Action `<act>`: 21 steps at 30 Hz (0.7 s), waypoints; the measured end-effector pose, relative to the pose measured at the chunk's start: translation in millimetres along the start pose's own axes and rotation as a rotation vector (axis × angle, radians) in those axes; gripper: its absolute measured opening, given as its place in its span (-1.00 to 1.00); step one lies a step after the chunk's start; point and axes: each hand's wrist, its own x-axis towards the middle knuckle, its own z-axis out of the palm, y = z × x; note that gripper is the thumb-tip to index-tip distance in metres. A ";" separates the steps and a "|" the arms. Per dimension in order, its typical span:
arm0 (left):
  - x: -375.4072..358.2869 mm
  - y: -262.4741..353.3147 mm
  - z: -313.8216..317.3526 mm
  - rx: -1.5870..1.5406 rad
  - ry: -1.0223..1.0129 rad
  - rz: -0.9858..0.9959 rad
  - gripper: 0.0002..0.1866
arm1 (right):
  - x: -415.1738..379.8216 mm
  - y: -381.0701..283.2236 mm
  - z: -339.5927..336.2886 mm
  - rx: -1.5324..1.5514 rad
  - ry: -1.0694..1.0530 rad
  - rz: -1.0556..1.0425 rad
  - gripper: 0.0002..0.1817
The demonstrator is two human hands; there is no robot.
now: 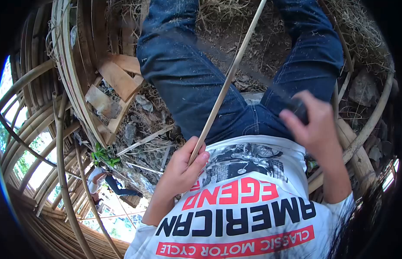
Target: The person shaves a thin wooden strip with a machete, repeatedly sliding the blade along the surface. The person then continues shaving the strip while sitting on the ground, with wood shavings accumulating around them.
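Note:
My left hand (182, 167) is closed around the lower end of a long, thin bamboo strip (229, 80). The strip slants up and to the right across my lap, past the top of the view. On the right, my right hand (314, 125) grips the dark handle of a knife (299, 110), thumb and fingers wrapped round it. Motion smears the long blade, which shows as a faint dark streak crossing the strip and reaching over my thigh at upper left. The two hands are apart, one on each side of my waist.
Curved bamboo poles (62, 168) and strips stand along the left. Wood pieces (119, 80) lie beside my leg, near a small green plant (104, 156). Another person (116, 184) is farther off at lower left. Stones (364, 88) and a bent pole (373, 118) lie at right.

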 end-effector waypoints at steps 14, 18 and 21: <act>-5.1 11.7 11.1 0.435 0.246 0.145 -0.82 | 31.1 20.7 -19.7 0.037 0.094 0.114 -0.67; -4.2 15.9 9.1 0.609 0.329 0.189 -0.84 | 12.1 -13.6 -2.7 0.080 -0.016 0.043 -0.64; -5.8 12.2 10.5 0.612 0.396 0.246 -0.85 | 10.1 -3.0 11.4 0.072 0.010 -0.106 -0.63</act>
